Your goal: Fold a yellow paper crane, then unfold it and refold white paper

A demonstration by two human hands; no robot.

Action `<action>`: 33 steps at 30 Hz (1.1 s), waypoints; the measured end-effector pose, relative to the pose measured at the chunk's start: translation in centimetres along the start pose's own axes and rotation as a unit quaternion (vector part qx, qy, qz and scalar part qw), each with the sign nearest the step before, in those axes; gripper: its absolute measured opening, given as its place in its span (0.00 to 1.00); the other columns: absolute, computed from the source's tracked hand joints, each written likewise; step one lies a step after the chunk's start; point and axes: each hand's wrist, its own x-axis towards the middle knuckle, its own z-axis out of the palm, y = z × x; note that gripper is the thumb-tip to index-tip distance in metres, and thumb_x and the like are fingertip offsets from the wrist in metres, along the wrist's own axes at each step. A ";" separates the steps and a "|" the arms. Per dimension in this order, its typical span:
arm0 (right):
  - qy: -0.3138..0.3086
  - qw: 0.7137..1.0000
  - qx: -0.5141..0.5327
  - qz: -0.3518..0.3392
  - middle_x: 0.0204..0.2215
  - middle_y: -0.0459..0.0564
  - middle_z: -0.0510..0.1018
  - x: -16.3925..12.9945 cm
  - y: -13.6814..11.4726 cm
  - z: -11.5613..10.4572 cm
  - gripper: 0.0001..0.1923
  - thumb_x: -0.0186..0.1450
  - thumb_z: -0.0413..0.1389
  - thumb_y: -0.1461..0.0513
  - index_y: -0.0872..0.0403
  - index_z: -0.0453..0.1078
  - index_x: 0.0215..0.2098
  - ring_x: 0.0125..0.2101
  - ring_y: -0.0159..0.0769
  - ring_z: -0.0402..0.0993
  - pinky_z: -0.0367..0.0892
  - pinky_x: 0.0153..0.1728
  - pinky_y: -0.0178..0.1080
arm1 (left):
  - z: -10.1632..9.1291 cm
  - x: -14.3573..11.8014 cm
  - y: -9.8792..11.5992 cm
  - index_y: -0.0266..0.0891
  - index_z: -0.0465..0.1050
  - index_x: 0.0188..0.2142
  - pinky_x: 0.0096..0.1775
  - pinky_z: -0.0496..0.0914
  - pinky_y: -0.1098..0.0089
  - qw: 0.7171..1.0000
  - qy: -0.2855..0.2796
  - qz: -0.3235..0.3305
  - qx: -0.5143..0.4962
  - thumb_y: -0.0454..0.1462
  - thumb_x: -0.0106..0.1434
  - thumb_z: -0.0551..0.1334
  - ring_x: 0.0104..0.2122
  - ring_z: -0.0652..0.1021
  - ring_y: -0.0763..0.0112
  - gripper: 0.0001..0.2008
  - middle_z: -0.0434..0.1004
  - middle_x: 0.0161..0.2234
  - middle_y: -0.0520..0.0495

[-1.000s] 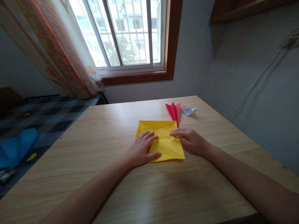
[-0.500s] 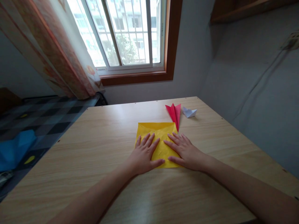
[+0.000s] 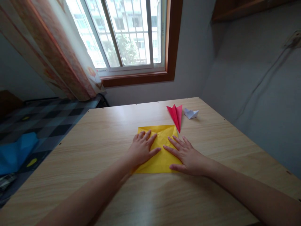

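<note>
In the head view, a yellow paper sheet [image 3: 162, 150] is seen lying flat near the middle of the light wooden worktop [image 3: 98, 131]. The sheet is roughly square and bright yellow, and faint crease lines are seen crossing its surface, most clearly in the bare strip between the two hands. Its far edge is left uncovered, and its near edge is seen just in front of the wrists.

The left hand [image 3: 141, 150] is laid palm down on the left part of the sheet, with the fingers spread and the thumb stretched toward the middle. The right hand [image 3: 188, 155] is laid palm down on the right part, fingers fanned out and pointing up and to the left, with its outer side over the worktop. Nothing is gripped by either hand; both are pressed flat and open on the paper.

Just beyond the sheet's far right corner, a red folded paper [image 3: 176, 115] is seen with its narrow tip pointing toward the sheet. A small white folded paper [image 3: 191, 113] is placed just to its right. No containers are seen on the worktop.
</note>
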 end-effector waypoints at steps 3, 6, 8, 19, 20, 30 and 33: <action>0.005 1.000 0.011 -0.012 0.71 0.59 0.44 -0.1 0.1 0.0 0.40 0.65 0.50 0.38 0.40 0.48 0.70 0.70 0.56 0.34 0.34 0.65 0.64 | 0.8 1.1 -1.1 0.48 0.59 0.66 0.64 0.48 0.46 1.000 0.011 0.016 -0.006 0.57 0.67 0.50 0.67 0.55 0.46 0.33 0.53 0.69 0.42; 0.008 1.000 0.013 -0.008 0.71 0.58 0.44 -0.1 0.0 0.1 0.41 0.64 0.51 0.38 0.40 0.49 0.70 0.70 0.56 0.35 0.35 0.65 0.64 | 1.4 1.5 -1.7 0.48 0.58 0.66 0.64 0.46 0.44 1.000 0.018 0.009 -0.006 0.58 0.67 0.50 0.68 0.53 0.46 0.33 0.51 0.69 0.40; 0.017 1.000 0.005 -0.001 0.71 0.58 0.45 0.0 0.1 0.2 0.41 0.64 0.51 0.38 0.40 0.50 0.70 0.70 0.56 0.37 0.36 0.65 0.64 | 1.6 1.5 -1.9 0.48 0.58 0.66 0.64 0.46 0.45 1.000 0.021 0.006 -0.003 0.58 0.66 0.50 0.68 0.53 0.46 0.34 0.51 0.69 0.39; 0.137 0.988 -0.057 0.034 0.67 0.57 0.59 0.6 0.8 0.6 0.25 0.70 0.49 0.49 0.49 0.65 0.62 0.67 0.51 0.51 0.44 0.65 0.61 | 0.0 2.2 -8.7 0.48 0.61 0.65 0.63 0.47 0.45 0.988 0.028 -0.129 0.081 0.57 0.67 0.48 0.67 0.54 0.43 0.32 0.55 0.68 0.39; 0.147 0.987 -0.058 0.040 0.66 0.57 0.61 0.7 1.0 0.5 0.25 0.70 0.49 0.50 0.50 0.66 0.61 0.66 0.51 0.53 0.45 0.65 0.61 | -0.2 2.2 -9.6 0.49 0.63 0.64 0.62 0.48 0.45 0.985 0.035 -0.142 0.093 0.57 0.67 0.48 0.67 0.55 0.43 0.31 0.56 0.67 0.39; 0.196 0.969 -0.068 0.136 0.65 0.59 0.62 1.7 4.4 0.1 0.26 0.70 0.49 0.52 0.53 0.63 0.63 0.66 0.51 0.54 0.50 0.63 0.57 | -2.9 0.8 -14.0 0.34 0.72 0.55 0.55 0.61 0.57 0.965 0.135 -0.163 0.152 0.47 0.68 0.48 0.55 0.71 0.50 0.26 0.73 0.55 0.36; 0.176 0.970 -0.065 0.153 0.66 0.60 0.61 1.8 4.9 0.0 0.27 0.70 0.48 0.52 0.53 0.62 0.64 0.65 0.51 0.55 0.51 0.63 0.58 | -2.8 0.5 -12.9 0.35 0.73 0.54 0.53 0.64 0.58 0.966 0.142 -0.174 0.127 0.47 0.68 0.46 0.52 0.73 0.51 0.27 0.75 0.53 0.38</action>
